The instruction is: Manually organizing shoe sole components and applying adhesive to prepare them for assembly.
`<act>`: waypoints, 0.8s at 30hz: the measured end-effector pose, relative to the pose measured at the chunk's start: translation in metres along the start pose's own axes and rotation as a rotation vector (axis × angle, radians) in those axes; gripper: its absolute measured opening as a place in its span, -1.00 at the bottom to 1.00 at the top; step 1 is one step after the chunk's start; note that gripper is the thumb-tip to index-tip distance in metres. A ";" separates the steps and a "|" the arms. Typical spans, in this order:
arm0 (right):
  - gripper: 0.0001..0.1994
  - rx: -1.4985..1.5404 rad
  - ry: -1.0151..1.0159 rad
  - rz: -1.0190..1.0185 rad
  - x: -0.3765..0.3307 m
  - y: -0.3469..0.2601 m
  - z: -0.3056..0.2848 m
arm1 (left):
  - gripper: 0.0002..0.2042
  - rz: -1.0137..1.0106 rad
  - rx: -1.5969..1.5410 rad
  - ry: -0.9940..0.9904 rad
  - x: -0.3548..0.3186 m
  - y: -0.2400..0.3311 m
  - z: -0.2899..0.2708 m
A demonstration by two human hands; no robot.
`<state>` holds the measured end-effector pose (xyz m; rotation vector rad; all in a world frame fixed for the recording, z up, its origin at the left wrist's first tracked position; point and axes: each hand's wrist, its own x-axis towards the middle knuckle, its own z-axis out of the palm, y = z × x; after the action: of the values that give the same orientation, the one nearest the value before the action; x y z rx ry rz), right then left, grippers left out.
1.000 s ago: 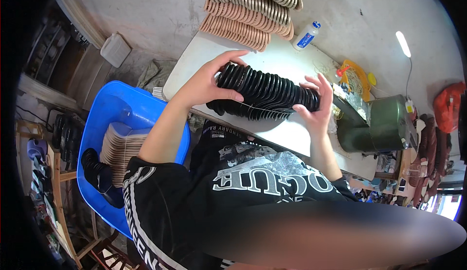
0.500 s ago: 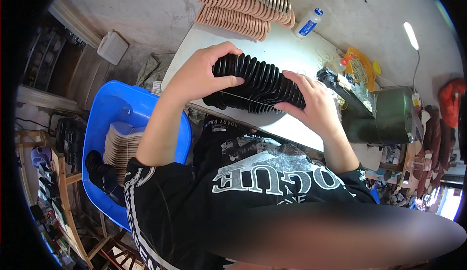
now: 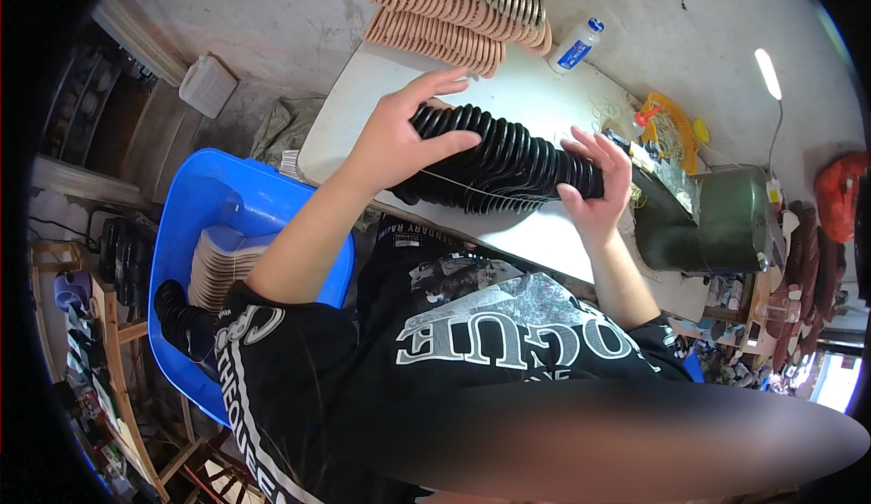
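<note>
A long bundle of black shoe soles [image 3: 508, 155], packed edge to edge, lies along the near side of the white table [image 3: 340, 132]. A thin pale string [image 3: 458, 183] runs along its near side. My left hand [image 3: 395, 137] is around the left end, thumb across the top and index finger stretched past the far side; its other fingers are mostly hidden. At the right end, my right hand [image 3: 603, 195] cups the soles, thumb on the near face and fingers spread loosely over the far side.
Stacked rows of beige and metallic-edged soles [image 3: 435, 37] stand at the back, beside a white bottle [image 3: 576, 46]. On the right are a green cylindrical machine [image 3: 726, 218] and a yellow basket [image 3: 671, 127]. A blue tub [image 3: 213, 177] at left holds tied pale soles [image 3: 213, 264].
The bundle and both hands have shifted a little to the right. My right hand has moved to the bundle's end, and the fingers of both hands are spread more loosely.
</note>
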<state>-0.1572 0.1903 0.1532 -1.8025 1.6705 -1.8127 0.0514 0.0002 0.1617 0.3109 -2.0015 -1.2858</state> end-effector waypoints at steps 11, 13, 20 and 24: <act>-0.38 0.021 -0.178 0.488 -0.103 0.120 0.017 | -0.10 -0.241 -0.394 -0.013 -0.073 -0.096 -0.005; -0.50 -0.055 -0.068 0.303 -0.095 0.114 0.018 | -0.03 -0.211 -0.396 0.024 -0.073 -0.093 0.005; -0.55 -0.483 -0.229 0.685 -0.043 0.059 0.015 | 0.08 -0.340 -0.374 -0.022 -0.100 -0.065 0.020; -0.56 -0.474 -0.427 0.730 -0.027 0.048 0.030 | 0.12 -0.674 -0.488 -0.078 -0.132 -0.046 -0.001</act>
<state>-0.1548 0.1717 0.0934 -1.2732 2.2530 -0.7274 0.1368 0.0504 0.0637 0.7400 -1.6121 -2.1737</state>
